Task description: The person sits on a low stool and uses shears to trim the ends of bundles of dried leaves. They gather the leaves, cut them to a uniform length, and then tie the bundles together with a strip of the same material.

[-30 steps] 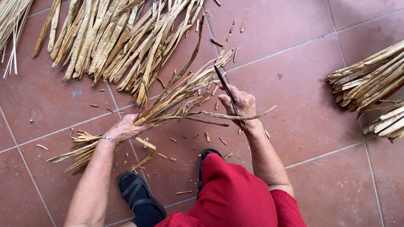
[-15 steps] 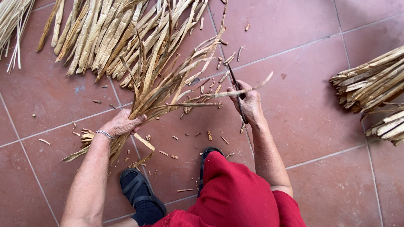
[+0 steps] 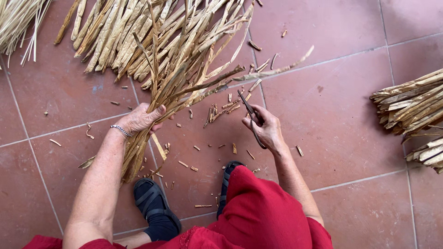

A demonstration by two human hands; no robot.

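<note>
— What are the hands on?
— The left hand (image 3: 140, 119) is closed round a bundle of dry straw-coloured strips (image 3: 184, 87), flat, fibrous and splitting, fanned upward. The right hand (image 3: 264, 127) is curled round dark, thin scissors (image 3: 249, 115), blades just beside the strip ends.
— And the floor?
— Smooth terracotta tiles (image 3: 332, 106) with pale grout, littered with short offcuts (image 3: 217, 110). A loose heap (image 3: 115, 32) lies at the top, touching the bundle; a tied stack (image 3: 410, 103) sits by the right edge, well apart. Bare tile lies open between the right hand and that stack
</note>
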